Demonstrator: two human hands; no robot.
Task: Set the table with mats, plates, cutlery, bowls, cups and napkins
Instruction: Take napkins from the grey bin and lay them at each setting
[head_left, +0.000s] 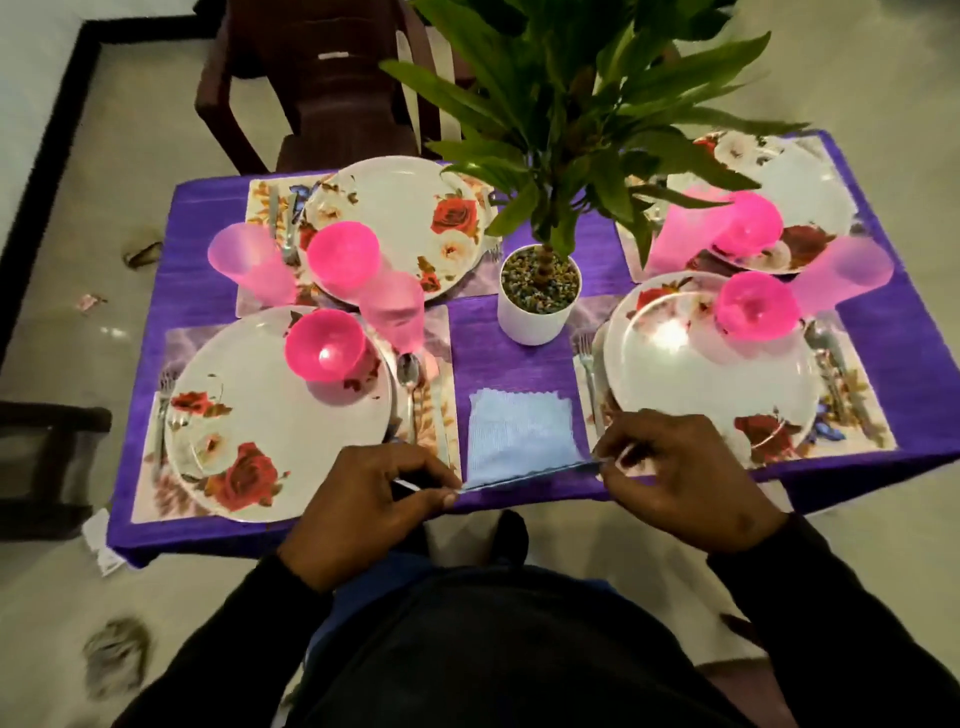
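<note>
A light blue napkin (519, 431) lies on the purple tablecloth (509, 358) between the two near place settings. My left hand (363, 504) pinches its near left corner, and my right hand (685, 478) pinches its near right corner, so the near edge is stretched between them. Each of the several settings has a floral mat, a floral plate and a pink bowl on it: near left plate (260, 431), near right plate (717, 384), far left plate (405, 218), far right plate (800, 197). Pink cups (249, 265) and cutlery such as a spoon (410, 379) lie beside the plates.
A potted plant in a white pot (537, 306) stands mid-table, its leaves hanging over the far right setting. A dark chair (322, 83) stands behind the table, another piece of dark furniture (47, 457) at the left. Scraps lie on the floor.
</note>
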